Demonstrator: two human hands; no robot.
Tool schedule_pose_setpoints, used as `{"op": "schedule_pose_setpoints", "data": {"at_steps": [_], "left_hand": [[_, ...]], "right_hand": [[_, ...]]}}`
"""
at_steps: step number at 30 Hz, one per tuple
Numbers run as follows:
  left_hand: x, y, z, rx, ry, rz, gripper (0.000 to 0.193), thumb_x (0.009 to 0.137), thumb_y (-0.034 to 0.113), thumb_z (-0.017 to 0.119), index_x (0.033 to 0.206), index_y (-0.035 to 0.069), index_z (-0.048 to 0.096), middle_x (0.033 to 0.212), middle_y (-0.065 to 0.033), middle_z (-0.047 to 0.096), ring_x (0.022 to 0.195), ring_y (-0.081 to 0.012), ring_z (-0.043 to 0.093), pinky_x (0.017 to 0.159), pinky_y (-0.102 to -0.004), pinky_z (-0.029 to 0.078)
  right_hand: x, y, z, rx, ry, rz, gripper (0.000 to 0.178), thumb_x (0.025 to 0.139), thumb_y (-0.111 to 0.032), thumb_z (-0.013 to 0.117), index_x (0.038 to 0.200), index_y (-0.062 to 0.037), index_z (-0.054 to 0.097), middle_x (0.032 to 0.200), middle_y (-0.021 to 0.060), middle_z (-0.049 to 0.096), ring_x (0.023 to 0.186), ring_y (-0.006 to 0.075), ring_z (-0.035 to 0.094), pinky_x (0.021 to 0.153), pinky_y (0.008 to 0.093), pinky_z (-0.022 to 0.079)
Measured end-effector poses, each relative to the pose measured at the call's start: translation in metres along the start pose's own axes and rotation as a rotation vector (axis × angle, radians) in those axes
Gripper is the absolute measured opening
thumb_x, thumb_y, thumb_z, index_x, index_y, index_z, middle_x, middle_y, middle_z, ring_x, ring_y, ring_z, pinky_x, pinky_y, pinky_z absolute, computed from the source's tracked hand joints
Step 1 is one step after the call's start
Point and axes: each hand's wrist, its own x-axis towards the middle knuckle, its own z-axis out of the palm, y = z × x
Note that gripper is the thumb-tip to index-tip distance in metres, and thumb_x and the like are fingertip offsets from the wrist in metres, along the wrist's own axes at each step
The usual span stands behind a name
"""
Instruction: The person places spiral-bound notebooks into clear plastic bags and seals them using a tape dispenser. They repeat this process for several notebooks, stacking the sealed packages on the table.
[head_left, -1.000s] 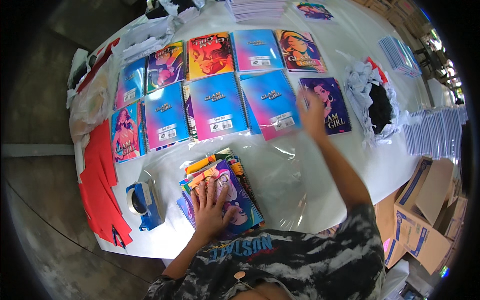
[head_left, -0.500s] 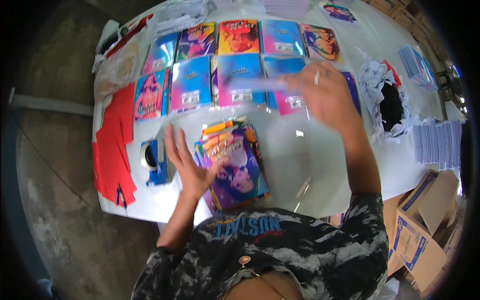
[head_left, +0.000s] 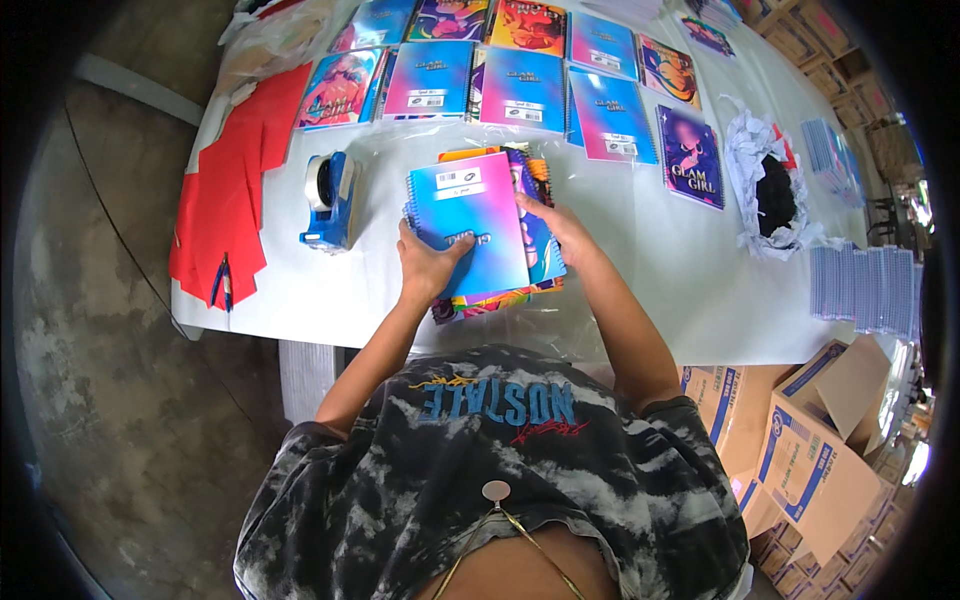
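Observation:
A blue-and-pink spiral notebook [head_left: 478,212] lies on top of a pile of colourful notebooks [head_left: 545,258] at the table's near side, slightly askew on it. My left hand [head_left: 430,265] grips its left, spiral-bound side, with the thumb across the cover and the other fingers partly hidden. At its right edge, my right hand [head_left: 565,232] closes with its fingertips against the notebook; the undersides of those fingers cannot be seen. Beyond the pile, blue-and-pink notebooks [head_left: 427,80] and illustrated ones stand out in rows. A purple notebook [head_left: 690,157] sits at the right end of the nearer row.
Left of the pile stands a blue tape dispenser [head_left: 331,205]. Red sheets [head_left: 228,185] and a blue pen [head_left: 222,283] lie near the left edge. Crumpled paper [head_left: 745,190] is at the right, beside stacked notebooks [head_left: 865,288]. Open cardboard boxes [head_left: 810,460] stand below the right edge.
My right hand has come from the notebook rows to the pile. My left hand has closed on the blue-and-pink notebook, now atop the pile. The view has shifted, with the table higher in it.

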Motion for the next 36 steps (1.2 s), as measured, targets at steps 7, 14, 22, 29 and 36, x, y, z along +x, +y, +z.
{"op": "schedule_pose_setpoints", "data": {"at_steps": [7,14,22,29,36], "left_hand": [[-0.004,0.010,-0.040,-0.770,-0.261,-0.024,0.079,0.070,0.018,0.077,0.128,-0.004,0.029,0.116,-0.0169,0.051,0.103,-0.0228,0.054,0.089,-0.0338,0.045],[-0.019,0.017,-0.067,-0.952,-0.462,0.510,0.106,0.059,0.031,0.083,0.140,0.005,0.020,0.135,-0.0179,0.037,0.125,-0.0268,0.038,0.103,-0.0383,0.031],[-0.031,0.031,-0.042,-0.860,-0.332,0.499,0.100,0.058,0.029,0.085,0.133,0.002,0.025,0.118,-0.0114,0.045,0.112,-0.0222,0.045,0.097,-0.0346,0.036],[-0.026,0.006,-0.018,-0.700,-0.362,0.526,0.095,0.054,0.033,0.087,0.125,-0.001,0.033,0.113,-0.0110,0.052,0.106,-0.0216,0.051,0.092,-0.0339,0.041],[-0.008,-0.028,0.000,-0.266,-0.394,0.476,0.063,0.064,0.029,0.082,0.109,-0.005,0.054,0.100,-0.0162,0.064,0.093,-0.0209,0.062,0.083,-0.0309,0.048]], "right_hand": [[-0.057,0.018,0.041,-0.229,0.156,-0.580,0.073,0.061,-0.016,0.080,0.116,0.0039,0.036,0.103,0.0126,0.053,0.094,0.0175,0.054,0.082,0.0308,0.045],[-0.088,0.000,0.024,-0.138,-0.029,-1.101,0.106,0.052,-0.023,0.088,0.134,-0.0013,0.025,0.128,0.0123,0.043,0.119,0.0249,0.044,0.100,0.0385,0.036],[-0.080,0.015,0.021,-0.168,0.097,-0.970,0.104,0.049,-0.047,0.086,0.128,-0.0005,0.036,0.125,0.0106,0.044,0.114,0.0212,0.045,0.095,0.0340,0.038],[-0.057,0.044,0.010,-0.119,0.010,-1.005,0.106,0.041,-0.052,0.085,0.121,0.0013,0.043,0.118,0.0100,0.052,0.107,0.0191,0.051,0.092,0.0350,0.042],[-0.050,0.077,-0.002,-0.481,0.335,-0.786,0.067,0.057,-0.024,0.086,0.109,0.0027,0.053,0.095,0.0097,0.064,0.089,0.0200,0.061,0.079,0.0327,0.049]]}}
